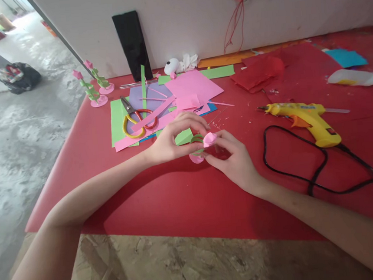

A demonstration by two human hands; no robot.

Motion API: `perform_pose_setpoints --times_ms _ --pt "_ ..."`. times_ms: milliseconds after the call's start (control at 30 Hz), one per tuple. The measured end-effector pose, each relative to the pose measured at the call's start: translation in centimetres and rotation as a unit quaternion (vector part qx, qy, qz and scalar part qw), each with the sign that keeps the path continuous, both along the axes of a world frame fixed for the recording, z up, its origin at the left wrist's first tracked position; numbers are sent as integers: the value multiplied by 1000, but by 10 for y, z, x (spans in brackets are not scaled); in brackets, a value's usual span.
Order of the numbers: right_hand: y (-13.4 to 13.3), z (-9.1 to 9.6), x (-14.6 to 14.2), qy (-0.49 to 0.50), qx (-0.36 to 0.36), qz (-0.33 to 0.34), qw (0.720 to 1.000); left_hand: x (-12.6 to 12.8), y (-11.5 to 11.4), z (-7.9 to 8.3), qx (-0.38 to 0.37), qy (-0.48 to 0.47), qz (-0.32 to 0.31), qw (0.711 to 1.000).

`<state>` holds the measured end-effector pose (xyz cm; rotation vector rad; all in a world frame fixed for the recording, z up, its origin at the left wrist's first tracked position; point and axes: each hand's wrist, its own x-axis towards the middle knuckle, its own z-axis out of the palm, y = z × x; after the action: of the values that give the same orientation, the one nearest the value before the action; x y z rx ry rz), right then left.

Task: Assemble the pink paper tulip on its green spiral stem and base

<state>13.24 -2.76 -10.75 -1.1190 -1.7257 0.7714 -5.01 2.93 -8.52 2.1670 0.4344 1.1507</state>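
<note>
Between my hands, over the front part of the red table, is a paper flower [209, 139] with a pink bud, curled green leaves and a round pink base. My left hand [169, 141] curves around it from the left, thumb and fingers closing at the leaves and bud. From the right, my right hand [239, 161] pinches the flower just beside and below the bud. The fingers hide most of the stem. Two finished-looking paper flowers [93, 93] of the same kind stand upright at the table's back left corner.
Scissors [134, 118] lie on coloured paper sheets [195, 87] beyond my left hand. A yellow glue gun [308, 118] rests at the right, its black cord [294, 178] looping near my right forearm. Behind are red crepe paper [259, 75], a plastic bottle [351, 77] and a black slab [132, 44] against the wall.
</note>
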Motion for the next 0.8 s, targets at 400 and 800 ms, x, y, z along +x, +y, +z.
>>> perform_pose_setpoints --times_ms 400,800 --pt "-2 3 5 13 9 -23 1000 0 1 -1 14 -3 3 1000" --pt "-93 114 -10 182 -17 188 965 0 3 -5 -17 -9 -14 1000"
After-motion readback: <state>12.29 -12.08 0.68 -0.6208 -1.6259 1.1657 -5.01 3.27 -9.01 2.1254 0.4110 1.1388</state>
